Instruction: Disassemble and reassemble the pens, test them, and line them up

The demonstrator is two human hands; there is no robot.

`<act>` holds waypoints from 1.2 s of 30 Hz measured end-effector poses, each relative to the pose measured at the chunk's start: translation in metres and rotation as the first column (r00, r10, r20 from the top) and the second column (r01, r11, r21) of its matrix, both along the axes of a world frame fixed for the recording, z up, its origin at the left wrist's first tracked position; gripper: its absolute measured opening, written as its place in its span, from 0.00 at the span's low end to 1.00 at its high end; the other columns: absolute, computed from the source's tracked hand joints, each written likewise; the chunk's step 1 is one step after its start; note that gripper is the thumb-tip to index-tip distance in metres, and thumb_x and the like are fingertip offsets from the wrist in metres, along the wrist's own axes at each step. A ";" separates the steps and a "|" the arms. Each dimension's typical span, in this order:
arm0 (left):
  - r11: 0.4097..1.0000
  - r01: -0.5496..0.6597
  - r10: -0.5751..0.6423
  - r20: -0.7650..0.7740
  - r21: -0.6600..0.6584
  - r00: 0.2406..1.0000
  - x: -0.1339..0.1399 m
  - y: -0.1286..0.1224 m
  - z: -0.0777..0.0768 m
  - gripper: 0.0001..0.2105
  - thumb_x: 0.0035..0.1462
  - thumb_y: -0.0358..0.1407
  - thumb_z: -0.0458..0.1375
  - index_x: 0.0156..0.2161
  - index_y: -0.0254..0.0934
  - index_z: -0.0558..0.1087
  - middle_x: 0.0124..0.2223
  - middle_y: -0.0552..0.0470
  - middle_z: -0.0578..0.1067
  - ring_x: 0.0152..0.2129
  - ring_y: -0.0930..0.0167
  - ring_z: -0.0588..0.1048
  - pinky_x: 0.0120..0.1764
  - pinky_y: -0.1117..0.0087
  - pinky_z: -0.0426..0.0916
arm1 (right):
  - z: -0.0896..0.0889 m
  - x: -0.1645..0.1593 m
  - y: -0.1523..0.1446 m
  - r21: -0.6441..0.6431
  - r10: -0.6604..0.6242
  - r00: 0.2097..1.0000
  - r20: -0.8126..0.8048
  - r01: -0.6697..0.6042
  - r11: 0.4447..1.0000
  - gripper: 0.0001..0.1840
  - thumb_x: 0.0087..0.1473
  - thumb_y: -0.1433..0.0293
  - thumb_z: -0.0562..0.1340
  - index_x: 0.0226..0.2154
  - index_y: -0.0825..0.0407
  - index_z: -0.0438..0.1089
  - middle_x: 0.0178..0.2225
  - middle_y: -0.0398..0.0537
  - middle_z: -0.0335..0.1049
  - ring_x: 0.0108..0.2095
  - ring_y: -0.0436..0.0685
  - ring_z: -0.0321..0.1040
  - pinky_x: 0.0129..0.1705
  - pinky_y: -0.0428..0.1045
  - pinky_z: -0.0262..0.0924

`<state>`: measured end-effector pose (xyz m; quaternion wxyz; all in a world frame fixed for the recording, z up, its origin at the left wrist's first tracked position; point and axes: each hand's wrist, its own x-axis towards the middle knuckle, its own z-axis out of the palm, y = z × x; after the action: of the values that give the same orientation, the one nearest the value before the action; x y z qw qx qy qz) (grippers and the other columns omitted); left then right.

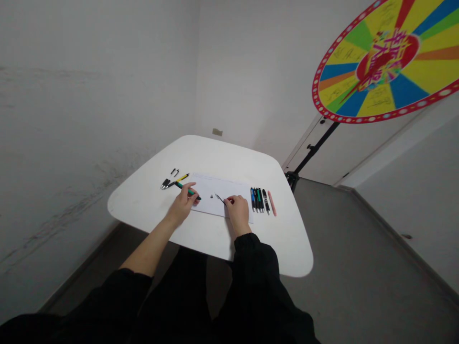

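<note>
My left hand [183,203] holds a green and black pen barrel [183,188] between thumb and fingers, above the left edge of a white paper sheet [211,208]. Over the sheet's right part, my right hand [237,210] pinches a thin dark stick that looks like a pen refill [220,198], its tip pointing up and left. A tiny dark piece [211,196] lies on the paper between the hands; its kind is too small to tell. Just beyond my left hand lies a yellow and black pen [182,177].
Several pens [257,199] stand in a row right of the paper, with a pink pen [272,203] at the end. Black pen parts [165,183] lie at the left of the white table [211,239]. A colourful prize wheel [389,62] stands at the right, near walls.
</note>
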<state>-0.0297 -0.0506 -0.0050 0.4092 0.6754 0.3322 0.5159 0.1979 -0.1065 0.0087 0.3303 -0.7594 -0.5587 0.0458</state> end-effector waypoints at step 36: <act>0.994 0.097 -0.099 -0.043 -0.041 0.994 -0.003 -0.011 0.014 0.21 0.65 0.47 0.58 0.58 0.39 0.64 0.34 0.54 0.78 0.31 0.67 0.82 0.39 0.63 0.78 | 0.008 -0.042 -0.015 0.276 0.450 0.879 0.158 -0.477 0.834 0.10 0.67 0.63 0.62 0.46 0.47 0.78 0.39 0.50 0.77 0.43 0.62 0.66 0.49 0.55 0.61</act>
<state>-0.0330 -0.0615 0.0090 0.4396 0.6942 0.3179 0.4731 0.1563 -0.1218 0.0162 0.3984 -0.5419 -0.7400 0.0044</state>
